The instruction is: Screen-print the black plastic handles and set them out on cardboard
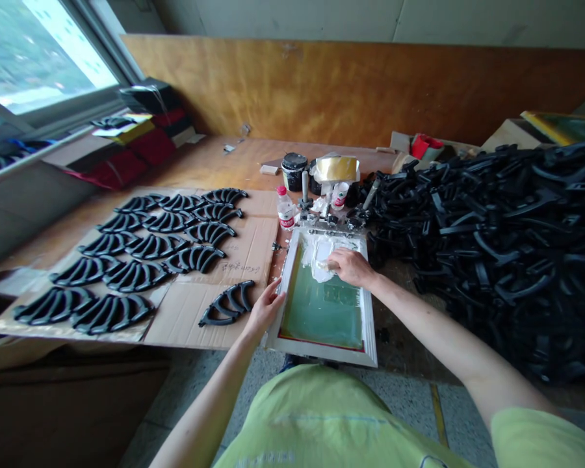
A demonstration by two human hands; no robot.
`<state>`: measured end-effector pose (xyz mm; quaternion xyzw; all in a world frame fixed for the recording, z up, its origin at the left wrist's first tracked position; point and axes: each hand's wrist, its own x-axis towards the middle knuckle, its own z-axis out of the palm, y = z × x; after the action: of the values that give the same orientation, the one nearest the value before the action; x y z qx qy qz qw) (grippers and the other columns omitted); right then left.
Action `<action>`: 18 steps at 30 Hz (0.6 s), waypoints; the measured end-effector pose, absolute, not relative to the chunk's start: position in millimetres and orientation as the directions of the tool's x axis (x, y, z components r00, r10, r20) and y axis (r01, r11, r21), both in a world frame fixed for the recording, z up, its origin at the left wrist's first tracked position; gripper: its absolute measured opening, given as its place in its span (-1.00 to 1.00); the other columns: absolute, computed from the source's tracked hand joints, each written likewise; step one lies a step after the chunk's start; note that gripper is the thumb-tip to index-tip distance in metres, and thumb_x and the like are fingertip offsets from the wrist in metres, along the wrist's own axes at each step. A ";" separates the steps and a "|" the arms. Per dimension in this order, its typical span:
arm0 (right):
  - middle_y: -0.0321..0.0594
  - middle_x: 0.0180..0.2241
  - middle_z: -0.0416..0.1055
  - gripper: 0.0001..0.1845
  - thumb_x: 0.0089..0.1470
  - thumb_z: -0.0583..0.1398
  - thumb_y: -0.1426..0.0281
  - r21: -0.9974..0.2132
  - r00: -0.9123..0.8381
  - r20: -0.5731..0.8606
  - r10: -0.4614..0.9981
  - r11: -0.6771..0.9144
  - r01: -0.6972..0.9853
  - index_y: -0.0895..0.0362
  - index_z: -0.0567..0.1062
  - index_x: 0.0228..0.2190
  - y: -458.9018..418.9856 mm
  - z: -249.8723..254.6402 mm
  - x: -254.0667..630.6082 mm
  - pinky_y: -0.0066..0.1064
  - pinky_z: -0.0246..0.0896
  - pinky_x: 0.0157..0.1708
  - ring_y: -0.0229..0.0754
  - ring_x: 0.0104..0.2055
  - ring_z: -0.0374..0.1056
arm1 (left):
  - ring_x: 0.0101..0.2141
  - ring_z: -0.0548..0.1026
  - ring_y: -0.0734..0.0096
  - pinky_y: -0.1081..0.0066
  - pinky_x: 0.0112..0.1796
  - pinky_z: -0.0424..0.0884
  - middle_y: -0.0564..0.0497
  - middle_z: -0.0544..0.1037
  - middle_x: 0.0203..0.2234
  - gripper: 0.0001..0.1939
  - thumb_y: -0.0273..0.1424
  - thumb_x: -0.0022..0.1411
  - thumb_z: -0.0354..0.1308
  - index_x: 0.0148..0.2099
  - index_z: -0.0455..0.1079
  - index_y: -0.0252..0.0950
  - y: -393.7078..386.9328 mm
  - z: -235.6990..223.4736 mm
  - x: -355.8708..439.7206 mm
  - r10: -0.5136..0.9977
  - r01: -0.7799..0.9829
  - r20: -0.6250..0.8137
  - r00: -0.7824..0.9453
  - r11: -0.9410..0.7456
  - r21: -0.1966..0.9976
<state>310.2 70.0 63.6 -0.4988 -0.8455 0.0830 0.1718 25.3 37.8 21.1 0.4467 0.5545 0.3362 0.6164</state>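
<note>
A screen printing frame (370,325) with pale metal rails and a green mesh (316,312) lies in front of me. My left hand (267,307) is at its left rail, fingers closed on the edge. My right hand (351,266) is closed around a small whitish squeegee (327,265), partly hidden by the fingers, over the upper mesh. Thick white ink (311,250) is smeared around that spot. A metal hinge clamp (329,223) holds the frame's far end. Beside my left hand, black curved ribbed parts (229,304) lie on cardboard.
Rows of similar black parts (139,276) cover the cardboard sheet (195,312) at left. A large heap of black pieces (492,240) rises close on the right. Behind the frame stand a red-capped bottle (285,211), a black tub (294,172) and a roll of tape (337,169).
</note>
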 end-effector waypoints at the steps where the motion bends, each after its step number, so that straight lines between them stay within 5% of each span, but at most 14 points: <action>1: -0.13 -0.30 0.46 -0.76 0.01 0.09 0.61 -0.316 -0.412 0.241 0.879 0.472 0.823 0.15 0.50 -0.32 68.0 60.0 308.2 -0.32 0.21 -0.17 -0.09 -0.16 0.32 | -0.49 0.47 0.40 0.48 -0.49 0.36 0.04 0.52 -0.47 -0.18 -0.09 -0.03 0.29 0.25 0.24 -0.28 37.6 23.3 25.1 0.907 0.079 -0.389 0.160 0.381 0.921; 7: -0.14 -0.20 0.49 -0.70 0.07 0.10 0.56 -0.352 -0.472 0.290 0.833 0.551 0.757 0.12 0.52 -0.18 47.3 49.3 308.6 -0.29 0.23 -0.07 -0.10 -0.09 0.34 | -0.49 0.46 0.42 0.50 -0.49 0.34 0.04 0.52 -0.45 -0.19 -0.09 0.01 0.27 0.27 0.20 -0.25 37.3 28.0 24.2 0.901 0.097 -0.396 0.178 0.385 0.918; 10: -0.21 -0.23 0.49 -0.70 0.12 0.17 0.43 -0.393 -0.327 0.282 0.902 0.419 0.819 0.04 0.49 -0.08 73.1 64.6 309.7 -0.34 0.25 -0.15 -0.13 -0.18 0.37 | -0.52 0.43 0.45 0.52 -0.51 0.31 0.06 0.51 -0.47 -0.18 -0.08 0.02 0.26 0.28 0.16 -0.27 38.8 37.9 21.9 0.895 0.108 -0.396 0.206 0.381 0.918; 14: -0.28 -0.19 0.49 -0.41 0.07 0.22 0.40 -0.366 -0.133 0.273 0.953 0.231 0.902 -0.10 0.30 0.14 122.4 92.7 323.7 -0.37 0.25 -0.18 -0.13 -0.20 0.38 | -0.51 0.43 0.47 0.54 -0.53 0.27 0.05 0.52 -0.43 -0.22 0.00 0.07 0.18 0.27 0.19 -0.25 44.7 75.1 17.1 0.897 0.124 -0.383 0.220 0.364 0.923; 18: -0.22 -0.19 0.49 -0.55 0.13 0.14 0.38 -0.426 0.132 0.418 0.899 0.065 0.902 0.01 0.37 0.08 128.4 100.8 373.8 -0.36 0.23 -0.16 -0.13 -0.19 0.39 | -0.51 0.43 0.44 0.50 -0.53 0.29 0.02 0.54 -0.42 -0.38 0.10 0.14 0.02 0.01 0.44 -0.27 62.3 123.7 26.4 0.936 0.087 -0.294 0.195 0.282 0.955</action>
<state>373.8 128.4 100.8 -0.6837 -0.6586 -0.0029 0.3144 26.4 62.3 123.7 0.4846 0.5278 0.3522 0.6022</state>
